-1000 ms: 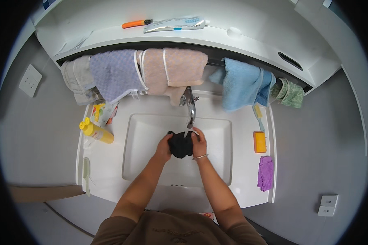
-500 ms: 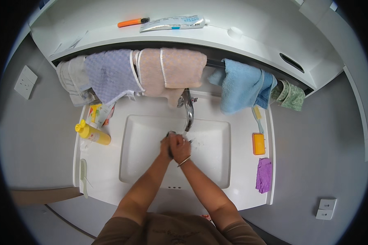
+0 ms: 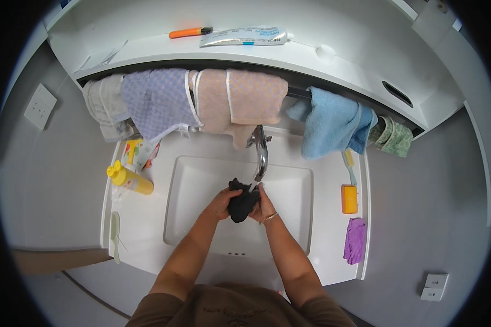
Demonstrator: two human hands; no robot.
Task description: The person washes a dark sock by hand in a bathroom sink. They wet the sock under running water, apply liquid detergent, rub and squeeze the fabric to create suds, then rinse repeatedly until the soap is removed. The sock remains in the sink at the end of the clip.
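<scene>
Both hands hold a crumpled black cloth (image 3: 242, 207) over the white sink basin (image 3: 193, 229). My left hand (image 3: 220, 203) grips its left side, thumb on top. On its right side my right hand (image 3: 264, 204) is closed round the edge, with a thin bracelet at the wrist. The chrome faucet (image 3: 262, 158) hangs just above, and water runs from its spout onto the cloth. Folds hide the cloth's full shape, so its exact kind does not show.
A yellow bottle (image 3: 130, 179) and a pale comb (image 3: 115, 234) lie on the left counter. To the right are a toothbrush (image 3: 349, 166), an orange soap box (image 3: 349, 199) and a purple cloth (image 3: 354, 241). Towels (image 3: 158, 101) hang from a bar below the shelf (image 3: 147, 54).
My hands were pressed together with the black cloth mostly hidden between them. Now they are apart at its two sides, and the cloth is spread wider beneath the spout. The view has shifted slightly.
</scene>
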